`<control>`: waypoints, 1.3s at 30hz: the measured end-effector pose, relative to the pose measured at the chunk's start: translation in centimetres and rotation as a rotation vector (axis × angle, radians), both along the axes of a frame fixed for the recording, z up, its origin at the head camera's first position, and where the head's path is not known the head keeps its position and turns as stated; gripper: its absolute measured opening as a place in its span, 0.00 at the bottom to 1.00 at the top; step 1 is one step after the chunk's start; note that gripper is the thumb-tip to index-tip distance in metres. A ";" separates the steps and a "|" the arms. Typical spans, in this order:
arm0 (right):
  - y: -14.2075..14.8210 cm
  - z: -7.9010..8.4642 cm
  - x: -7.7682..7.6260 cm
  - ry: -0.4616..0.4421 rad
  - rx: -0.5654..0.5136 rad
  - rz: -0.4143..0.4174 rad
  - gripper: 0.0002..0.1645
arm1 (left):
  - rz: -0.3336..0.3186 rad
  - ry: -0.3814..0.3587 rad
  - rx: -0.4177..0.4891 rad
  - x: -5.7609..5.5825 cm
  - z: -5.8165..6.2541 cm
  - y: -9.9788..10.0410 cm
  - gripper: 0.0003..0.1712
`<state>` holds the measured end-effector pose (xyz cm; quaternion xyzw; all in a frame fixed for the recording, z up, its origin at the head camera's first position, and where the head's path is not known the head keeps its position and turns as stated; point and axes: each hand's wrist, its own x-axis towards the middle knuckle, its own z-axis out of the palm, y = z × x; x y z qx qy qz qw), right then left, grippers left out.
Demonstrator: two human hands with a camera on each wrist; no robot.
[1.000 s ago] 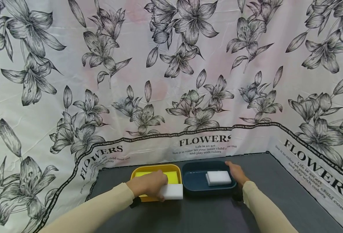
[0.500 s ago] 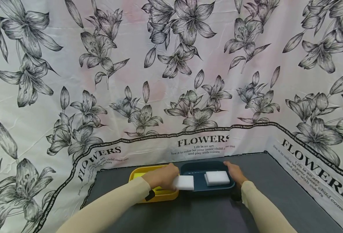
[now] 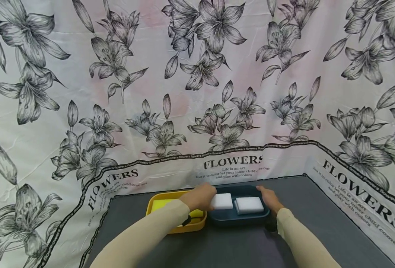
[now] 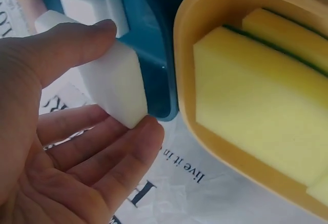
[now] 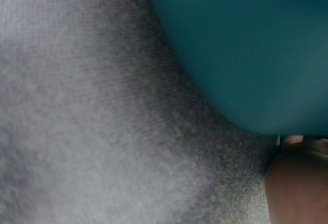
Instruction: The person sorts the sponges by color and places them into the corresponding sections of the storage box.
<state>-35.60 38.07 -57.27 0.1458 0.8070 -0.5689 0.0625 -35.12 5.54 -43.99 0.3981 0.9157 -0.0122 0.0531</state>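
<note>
My left hand [image 3: 202, 197] pinches a white sponge block [image 3: 222, 201] between thumb and fingers, over the left part of a dark blue tub [image 3: 220, 220]. In the left wrist view the thumb lies along the top of this sponge [image 4: 115, 83], fingertips at its lower edge. Two white sponges [image 3: 249, 205], one stacked on the other, lie in the right half of the tub. My right hand [image 3: 270, 199] grips the tub's right rim. The right wrist view has the tub's outer wall [image 5: 246, 65] with a bit of my right hand [image 5: 300, 188] beside it; most fingers are hidden.
A yellow tub [image 3: 187, 229] stands directly left of the blue one, holding several yellow sponges [image 4: 256, 101] with thin green layers. Both sit on a dark grey table [image 3: 224, 245]. A flower-printed cloth [image 3: 170, 167] hangs behind and along the sides.
My left hand has carried the white sponge rightward and up, from the front of the yellow tub to over the blue tub. The right hand stays at the blue tub's rim.
</note>
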 end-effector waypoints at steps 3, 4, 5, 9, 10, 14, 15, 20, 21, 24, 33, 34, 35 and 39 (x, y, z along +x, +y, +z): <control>0.0 0.0 0.1 -0.002 0.001 0.003 0.44 | 0.007 0.003 -0.005 -0.4 -0.7 0.6 0.22; 0.0 0.0 0.1 -0.001 0.001 0.003 0.44 | 0.009 0.001 -0.004 -0.4 -0.8 0.8 0.21; 0.0 0.0 0.1 0.000 0.000 0.003 0.44 | 0.010 -0.002 -0.003 -0.5 -1.0 0.9 0.21; 0.1 -0.1 0.1 0.009 0.005 0.010 0.43 | 0.027 -0.005 0.003 -0.6 -1.5 1.5 0.20; 0.1 -0.1 0.1 0.010 0.007 0.012 0.43 | 0.037 -0.010 0.005 -0.6 -1.6 1.6 0.20; 0.1 -0.1 0.2 0.015 0.015 0.013 0.43 | 0.079 -0.031 0.009 -0.6 -2.0 2.0 0.19; 0.1 -0.1 0.2 0.016 0.016 0.013 0.43 | 0.089 -0.035 0.010 -0.6 -2.1 2.1 0.19; 0.0 -0.1 0.2 0.007 0.023 0.007 0.44 | 0.102 -0.031 0.019 -0.5 -2.6 2.6 0.18; 0.0 0.0 0.2 0.001 0.021 0.002 0.45 | 0.101 -0.027 0.018 -0.5 -2.8 2.7 0.17; -0.1 0.0 0.2 -0.011 0.020 -0.009 0.47 | 0.107 -0.028 0.005 -0.5 -3.2 3.2 0.16; -0.4 0.0 0.4 -0.001 0.062 -0.008 0.47 | 0.138 -0.035 -0.033 -0.8 -5.1 4.4 0.17; -0.4 0.0 0.4 -0.007 0.054 -0.014 0.48 | 0.141 -0.032 -0.032 -0.8 -5.2 4.5 0.16; -0.4 0.0 0.4 -0.014 0.047 -0.020 0.48 | 0.143 -0.028 -0.029 -0.8 -5.3 4.6 0.16; -0.3 -0.1 0.2 -0.015 0.044 -0.030 0.49 | 0.140 0.002 -0.035 -0.6 -5.4 5.0 0.14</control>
